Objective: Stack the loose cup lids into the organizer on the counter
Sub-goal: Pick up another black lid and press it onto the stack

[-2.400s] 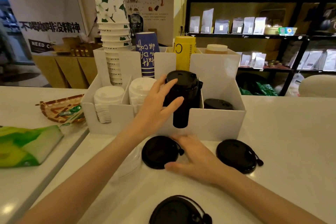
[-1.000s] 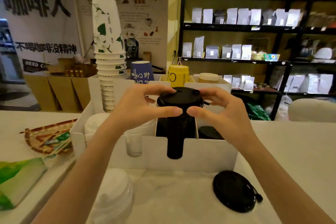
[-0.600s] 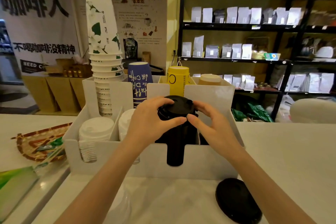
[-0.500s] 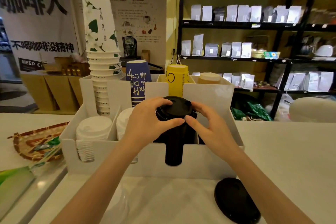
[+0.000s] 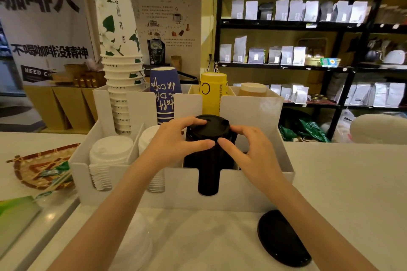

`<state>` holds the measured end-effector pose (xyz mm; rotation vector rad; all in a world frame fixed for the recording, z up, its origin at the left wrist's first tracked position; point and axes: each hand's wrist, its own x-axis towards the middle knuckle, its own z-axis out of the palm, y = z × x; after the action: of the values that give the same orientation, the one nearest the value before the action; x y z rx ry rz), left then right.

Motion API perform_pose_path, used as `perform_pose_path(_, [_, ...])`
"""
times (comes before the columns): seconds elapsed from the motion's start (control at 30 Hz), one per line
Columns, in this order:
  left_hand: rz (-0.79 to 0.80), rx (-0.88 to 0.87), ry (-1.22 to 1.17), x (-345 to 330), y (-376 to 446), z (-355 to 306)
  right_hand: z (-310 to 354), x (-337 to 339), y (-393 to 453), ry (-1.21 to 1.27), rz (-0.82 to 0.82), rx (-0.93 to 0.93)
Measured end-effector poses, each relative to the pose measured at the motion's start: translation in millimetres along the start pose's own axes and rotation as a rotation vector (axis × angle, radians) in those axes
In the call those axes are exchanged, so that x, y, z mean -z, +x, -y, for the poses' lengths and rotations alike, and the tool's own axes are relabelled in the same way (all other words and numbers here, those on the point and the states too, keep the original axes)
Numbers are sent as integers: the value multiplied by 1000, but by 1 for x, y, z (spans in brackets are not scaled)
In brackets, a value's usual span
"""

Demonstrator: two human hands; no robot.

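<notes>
Now both hands cup the top of the black lid stack in the organizer.

The left hand [image 5: 176,138] and right hand [image 5: 253,149] curve their fingers [image 5: 202,143] around the topmost black lid [image 5: 207,126], touching its rim from either side, gripping it lightly. The black lid stack [image 5: 208,167] stands upright in the organizer [image 5: 253,189], its axis vertical, beside the white lids [image 5: 110,149]. One loose black lid [image 5: 282,237] lies flat near the tabletop's [image 5: 352,182] front edge, below the right forearm, so that hand seems better placed to fetch it. Shelves of bags fill the room behind.
</notes>
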<state>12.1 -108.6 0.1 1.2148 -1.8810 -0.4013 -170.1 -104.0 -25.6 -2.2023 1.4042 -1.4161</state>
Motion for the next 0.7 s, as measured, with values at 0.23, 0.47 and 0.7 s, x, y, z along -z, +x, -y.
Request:
perform_pose_path(0.23, [-2,-35,28,-6,-4,2,11,13,-12,-43,128,12])
perform_pose_path(0.47, [-24,-59,256,-25,-16,-1,41,31,-93,180,287,162])
perform_pose_path(0.7, [-58,-56,395,-30,-29,-1,39,32,-164,210,800,119])
